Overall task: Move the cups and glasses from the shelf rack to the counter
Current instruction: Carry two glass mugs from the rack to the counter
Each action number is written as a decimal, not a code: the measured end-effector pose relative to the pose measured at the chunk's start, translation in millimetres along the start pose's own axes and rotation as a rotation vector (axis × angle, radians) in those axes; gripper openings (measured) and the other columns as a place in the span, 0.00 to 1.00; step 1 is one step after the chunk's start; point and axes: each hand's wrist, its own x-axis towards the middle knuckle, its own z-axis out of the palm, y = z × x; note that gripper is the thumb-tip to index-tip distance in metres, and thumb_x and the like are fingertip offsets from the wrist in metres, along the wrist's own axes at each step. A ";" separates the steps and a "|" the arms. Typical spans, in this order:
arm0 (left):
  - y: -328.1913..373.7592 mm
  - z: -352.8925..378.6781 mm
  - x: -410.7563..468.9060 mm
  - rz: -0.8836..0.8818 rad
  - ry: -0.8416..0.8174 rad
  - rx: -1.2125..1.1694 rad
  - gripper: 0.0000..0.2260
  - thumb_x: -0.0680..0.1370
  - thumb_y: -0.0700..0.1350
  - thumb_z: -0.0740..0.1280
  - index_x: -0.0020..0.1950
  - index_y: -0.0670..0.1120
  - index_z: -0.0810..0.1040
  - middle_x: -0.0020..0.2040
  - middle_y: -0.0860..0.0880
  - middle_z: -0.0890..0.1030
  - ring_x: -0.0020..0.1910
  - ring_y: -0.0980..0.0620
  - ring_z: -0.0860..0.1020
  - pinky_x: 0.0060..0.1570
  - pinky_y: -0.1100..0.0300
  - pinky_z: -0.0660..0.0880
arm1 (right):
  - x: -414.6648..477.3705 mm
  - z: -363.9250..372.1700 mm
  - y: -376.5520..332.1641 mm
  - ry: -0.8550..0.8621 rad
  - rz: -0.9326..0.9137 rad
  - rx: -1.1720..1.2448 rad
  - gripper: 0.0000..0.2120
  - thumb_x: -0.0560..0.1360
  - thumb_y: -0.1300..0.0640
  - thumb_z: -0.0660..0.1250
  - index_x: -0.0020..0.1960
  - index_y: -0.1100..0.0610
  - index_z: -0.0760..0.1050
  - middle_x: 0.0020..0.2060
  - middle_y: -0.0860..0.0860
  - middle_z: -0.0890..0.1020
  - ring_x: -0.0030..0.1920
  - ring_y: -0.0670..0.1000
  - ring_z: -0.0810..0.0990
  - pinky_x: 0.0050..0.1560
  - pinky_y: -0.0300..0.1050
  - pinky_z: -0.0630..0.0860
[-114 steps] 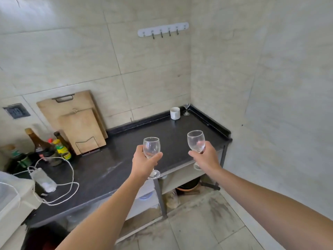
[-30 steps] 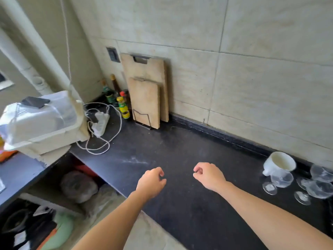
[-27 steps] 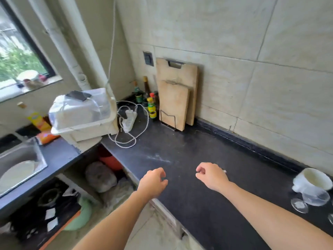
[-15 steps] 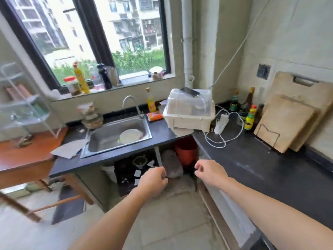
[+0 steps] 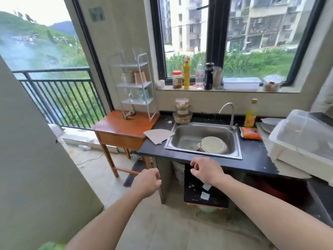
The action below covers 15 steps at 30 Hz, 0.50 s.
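White tiered shelf rack (image 5: 134, 85), cups (image 5: 139, 77), stemmed glasses (image 5: 130, 95); left hand (image 5: 146, 183), right hand (image 5: 207, 170) half-curled, empty.

Open floor (image 5: 115, 177) runs from the left hand (image 5: 146, 182) and right hand (image 5: 207, 170), both loosely curled and holding nothing in front of the counter (image 5: 252, 157), to the wooden table (image 5: 126, 129) bearing the white shelf rack (image 5: 134, 85). The rack's thin posts and tier rims frame the cups (image 5: 137, 77) on the middle tier and the stemmed glasses (image 5: 130, 95) on the tier below. A grey panel (image 5: 36, 159) closes off the left. Stacked containers (image 5: 182, 110) and a cardboard sheet (image 5: 158, 135) crowd the counter's end beside the table.
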 end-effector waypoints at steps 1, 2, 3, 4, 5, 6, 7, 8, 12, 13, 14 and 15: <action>-7.5 -9.2 10.4 -0.031 0.008 -0.011 0.03 0.77 0.49 0.67 0.44 0.53 0.76 0.40 0.54 0.81 0.39 0.55 0.80 0.42 0.56 0.81 | 21.3 2.8 -7.9 -0.010 -0.030 0.006 0.13 0.76 0.49 0.64 0.59 0.50 0.76 0.51 0.48 0.82 0.53 0.52 0.79 0.53 0.47 0.75; -14.1 -18.7 21.6 -0.056 0.027 -0.024 0.05 0.77 0.49 0.67 0.41 0.55 0.74 0.38 0.55 0.79 0.38 0.57 0.79 0.39 0.60 0.79 | 42.9 4.8 -15.4 -0.018 -0.061 0.007 0.14 0.76 0.49 0.64 0.59 0.50 0.76 0.51 0.48 0.83 0.53 0.53 0.79 0.52 0.47 0.75; -21.1 -28.3 32.9 -0.075 0.051 -0.036 0.08 0.77 0.49 0.66 0.39 0.56 0.72 0.37 0.56 0.78 0.37 0.57 0.78 0.37 0.62 0.77 | 64.5 6.0 -22.9 -0.019 -0.091 0.002 0.14 0.76 0.49 0.64 0.60 0.50 0.76 0.51 0.48 0.83 0.53 0.53 0.80 0.52 0.47 0.75; -28.2 -37.6 43.8 -0.094 0.070 -0.044 0.08 0.77 0.48 0.66 0.39 0.56 0.71 0.37 0.56 0.77 0.36 0.57 0.77 0.35 0.64 0.74 | 85.4 6.5 -30.2 -0.016 -0.118 -0.006 0.14 0.75 0.49 0.64 0.60 0.50 0.77 0.52 0.49 0.83 0.53 0.53 0.80 0.53 0.47 0.75; -34.8 -46.8 53.5 -0.110 0.088 -0.051 0.07 0.78 0.48 0.66 0.40 0.55 0.72 0.37 0.56 0.77 0.36 0.57 0.76 0.34 0.64 0.72 | 105.4 6.8 -37.6 -0.008 -0.141 -0.015 0.14 0.75 0.49 0.64 0.60 0.50 0.77 0.52 0.49 0.83 0.53 0.53 0.80 0.52 0.47 0.75; -41.9 -55.9 61.7 -0.133 0.105 -0.061 0.05 0.78 0.48 0.66 0.42 0.53 0.73 0.38 0.55 0.77 0.37 0.56 0.76 0.33 0.64 0.71 | 124.6 7.1 -45.2 0.004 -0.161 -0.025 0.14 0.75 0.49 0.64 0.59 0.50 0.77 0.52 0.50 0.84 0.52 0.54 0.80 0.51 0.46 0.74; -49.3 -64.3 69.1 -0.156 0.119 -0.071 0.03 0.78 0.47 0.66 0.45 0.52 0.75 0.39 0.54 0.78 0.38 0.56 0.76 0.34 0.63 0.72 | 142.9 7.7 -53.4 0.015 -0.180 -0.035 0.14 0.75 0.49 0.65 0.59 0.50 0.77 0.52 0.51 0.84 0.52 0.54 0.81 0.49 0.45 0.74; -57.3 -71.7 75.5 -0.181 0.134 -0.084 0.02 0.78 0.47 0.66 0.47 0.50 0.76 0.41 0.52 0.78 0.40 0.55 0.77 0.37 0.62 0.74 | 160.1 8.5 -62.0 0.022 -0.197 -0.040 0.14 0.75 0.49 0.65 0.58 0.50 0.78 0.52 0.51 0.84 0.51 0.54 0.81 0.47 0.45 0.73; -98.2 -97.7 102.2 -0.276 0.175 -0.120 0.03 0.77 0.47 0.66 0.49 0.49 0.77 0.45 0.49 0.80 0.45 0.49 0.78 0.46 0.55 0.77 | 222.6 17.1 -104.2 0.015 -0.269 -0.024 0.12 0.74 0.50 0.66 0.56 0.51 0.79 0.51 0.51 0.84 0.49 0.52 0.80 0.46 0.43 0.72; -110.7 -103.7 110.9 -0.290 0.185 -0.123 0.03 0.77 0.48 0.66 0.49 0.50 0.77 0.46 0.49 0.80 0.46 0.49 0.78 0.46 0.54 0.77 | 237.4 21.3 -115.6 0.019 -0.291 -0.024 0.12 0.74 0.50 0.66 0.56 0.51 0.79 0.50 0.50 0.84 0.48 0.52 0.80 0.45 0.42 0.72; -124.2 -109.8 121.0 -0.299 0.192 -0.125 0.03 0.77 0.48 0.66 0.48 0.50 0.77 0.47 0.49 0.81 0.46 0.49 0.79 0.47 0.53 0.78 | 252.2 26.3 -127.0 0.022 -0.312 -0.027 0.12 0.74 0.49 0.66 0.56 0.51 0.79 0.50 0.50 0.83 0.48 0.51 0.80 0.45 0.42 0.72; -137.9 -116.1 131.7 -0.303 0.195 -0.125 0.04 0.77 0.48 0.66 0.48 0.50 0.77 0.47 0.49 0.81 0.46 0.49 0.79 0.48 0.52 0.78 | 266.6 31.9 -138.1 0.023 -0.325 -0.028 0.12 0.74 0.49 0.66 0.56 0.51 0.78 0.50 0.50 0.83 0.48 0.51 0.80 0.45 0.42 0.72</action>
